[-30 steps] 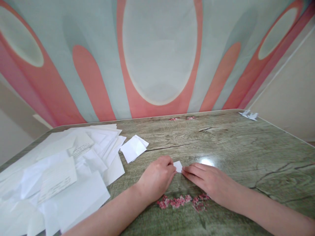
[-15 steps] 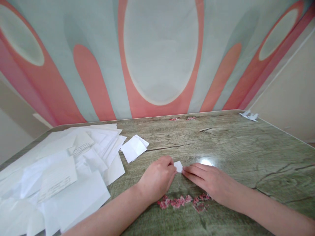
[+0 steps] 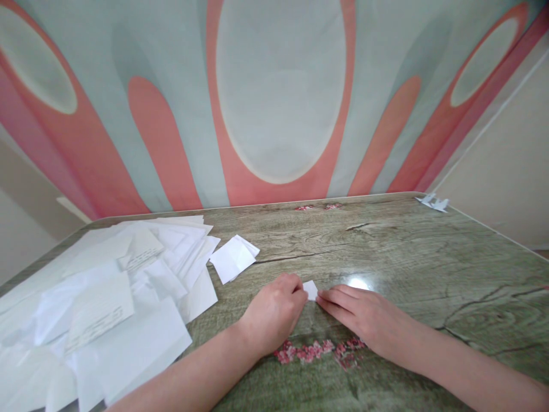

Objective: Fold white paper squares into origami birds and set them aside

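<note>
A small piece of white paper [image 3: 310, 290] lies between my two hands near the middle of the table; it looks folded, though its layers are too small to make out. My left hand [image 3: 277, 309] has its fingers curled closed on the paper's left edge. At the opposite edge, the fingertips of my right hand [image 3: 358, 312] are pressed together and touch the paper's right corner. Part of the paper is hidden under the fingers.
A large heap of loose white sheets [image 3: 150, 332] covers the table's left side. Beside it lies a small stack of square papers [image 3: 234, 259]. Folded paper shapes [image 3: 432, 202] sit at the far right corner. The wood-patterned table [image 3: 407, 246] meets a patterned wall behind.
Almost nothing differs. Both hands stay on the small paper, with the right fingertips shifted very slightly left.
</note>
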Available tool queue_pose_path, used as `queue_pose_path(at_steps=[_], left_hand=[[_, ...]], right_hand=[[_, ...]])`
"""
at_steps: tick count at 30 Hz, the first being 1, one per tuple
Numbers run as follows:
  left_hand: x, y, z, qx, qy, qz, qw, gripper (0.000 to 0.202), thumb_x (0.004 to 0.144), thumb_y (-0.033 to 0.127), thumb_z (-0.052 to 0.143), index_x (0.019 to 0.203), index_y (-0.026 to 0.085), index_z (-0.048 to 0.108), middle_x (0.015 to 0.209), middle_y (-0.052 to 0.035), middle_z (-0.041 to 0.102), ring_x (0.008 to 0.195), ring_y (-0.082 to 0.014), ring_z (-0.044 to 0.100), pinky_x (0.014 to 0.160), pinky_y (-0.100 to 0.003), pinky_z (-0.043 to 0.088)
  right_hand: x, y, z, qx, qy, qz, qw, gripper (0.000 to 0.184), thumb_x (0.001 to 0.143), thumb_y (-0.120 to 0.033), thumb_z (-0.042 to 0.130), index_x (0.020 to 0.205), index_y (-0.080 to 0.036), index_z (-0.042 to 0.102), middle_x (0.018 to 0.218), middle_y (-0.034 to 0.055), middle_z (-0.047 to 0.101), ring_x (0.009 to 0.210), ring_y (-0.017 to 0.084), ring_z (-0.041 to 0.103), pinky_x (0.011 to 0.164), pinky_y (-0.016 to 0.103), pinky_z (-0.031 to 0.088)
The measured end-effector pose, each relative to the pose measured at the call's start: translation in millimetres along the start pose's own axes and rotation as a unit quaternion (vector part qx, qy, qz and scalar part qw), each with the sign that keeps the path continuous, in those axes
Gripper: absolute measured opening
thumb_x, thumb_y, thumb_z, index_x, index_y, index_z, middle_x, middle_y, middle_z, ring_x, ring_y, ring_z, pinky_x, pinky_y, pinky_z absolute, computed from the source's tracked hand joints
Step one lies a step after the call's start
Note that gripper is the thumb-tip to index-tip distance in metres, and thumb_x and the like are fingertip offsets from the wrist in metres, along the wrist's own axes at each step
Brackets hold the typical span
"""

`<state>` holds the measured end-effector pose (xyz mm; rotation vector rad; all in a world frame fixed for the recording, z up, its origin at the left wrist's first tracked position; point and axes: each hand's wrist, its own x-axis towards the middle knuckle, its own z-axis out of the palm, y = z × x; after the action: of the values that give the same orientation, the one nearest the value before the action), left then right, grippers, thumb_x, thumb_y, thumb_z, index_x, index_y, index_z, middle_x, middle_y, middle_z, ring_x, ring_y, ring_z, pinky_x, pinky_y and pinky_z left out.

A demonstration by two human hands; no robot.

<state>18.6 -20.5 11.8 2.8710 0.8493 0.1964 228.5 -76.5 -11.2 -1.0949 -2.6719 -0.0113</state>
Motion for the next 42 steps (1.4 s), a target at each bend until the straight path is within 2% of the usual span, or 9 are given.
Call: queue_pose_path(at_steps=[6, 11, 22, 27, 34, 42], left_hand=[[-4.5, 6.4, -8.4, 0.026, -0.044, 0.023, 0.998, 0.021, 0.086, 0.014, 0.041, 0.101, 0.016, 0.056, 0.091, -0.0064, 0.054, 0.084, -0.0184, 0.051, 0.073, -0.028, 0.047], [-9.1, 10.1, -14.4, 0.05, -0.052, 0.041, 0.997, 0.024, 0.088, 0.021, 0.041, 0.109, 0.017, 0.051, 0.095, -0.007, 0.052, 0.093, -0.0211, 0.05, 0.082, -0.034, 0.047], [-13.4, 15.4, -6.9, 0.095, -0.064, 0.01, 0.993, 0.042, 0.085, 0.033, 0.049, 0.124, 0.019, 0.041, 0.117, -0.0103, 0.047, 0.105, -0.0238, 0.048, 0.076, -0.032, 0.051], [-15.2, 12.4, -7.9, 0.083, -0.062, 0.005, 0.995, 0.043, 0.084, 0.033, 0.051, 0.124, 0.022, 0.04, 0.111, -0.009, 0.05, 0.105, -0.0237, 0.048, 0.079, -0.034, 0.049], [-15.1, 7.9, -10.7, 0.075, -0.049, 0.034, 0.995, 0.041, 0.085, 0.031, 0.05, 0.124, 0.021, 0.042, 0.1, -0.0075, 0.053, 0.101, -0.0229, 0.049, 0.084, -0.033, 0.043], [-14.9, 5.1, -12.6, 0.071, -0.041, 0.046, 0.996, 0.041, 0.086, 0.034, 0.048, 0.125, 0.021, 0.043, 0.1, -0.0062, 0.053, 0.102, -0.0213, 0.047, 0.089, -0.033, 0.038]], right_hand=[[1.1, -0.7, 0.1, 0.003, -0.004, 0.009, 1.0, 0.032, 0.092, -0.015, 0.034, 0.119, -0.013, 0.05, 0.102, 0.0104, 0.059, 0.092, 0.02, 0.055, 0.075, 0.034, 0.053], [1.2, -2.7, 0.6, -0.016, -0.001, 0.015, 1.0, 0.03, 0.093, -0.017, 0.032, 0.115, -0.013, 0.053, 0.101, 0.0104, 0.059, 0.092, 0.02, 0.055, 0.075, 0.033, 0.053], [2.5, -4.3, -1.4, 0.02, 0.031, 0.029, 0.999, 0.028, 0.093, -0.016, 0.033, 0.11, -0.014, 0.056, 0.098, 0.0091, 0.06, 0.092, 0.019, 0.056, 0.077, 0.034, 0.052], [2.9, -4.2, -2.3, 0.017, 0.008, 0.023, 1.0, 0.028, 0.093, -0.015, 0.035, 0.113, -0.013, 0.054, 0.1, 0.0101, 0.06, 0.093, 0.02, 0.056, 0.078, 0.035, 0.053], [2.3, -4.4, -0.7, 0.011, 0.015, 0.023, 1.0, 0.027, 0.092, -0.014, 0.038, 0.113, -0.013, 0.055, 0.099, 0.0098, 0.061, 0.095, 0.02, 0.056, 0.081, 0.035, 0.052], [3.0, -5.4, -2.1, 0.013, 0.02, 0.025, 0.999, 0.028, 0.092, -0.013, 0.037, 0.113, -0.014, 0.055, 0.099, 0.0102, 0.061, 0.096, 0.02, 0.056, 0.08, 0.036, 0.052]])
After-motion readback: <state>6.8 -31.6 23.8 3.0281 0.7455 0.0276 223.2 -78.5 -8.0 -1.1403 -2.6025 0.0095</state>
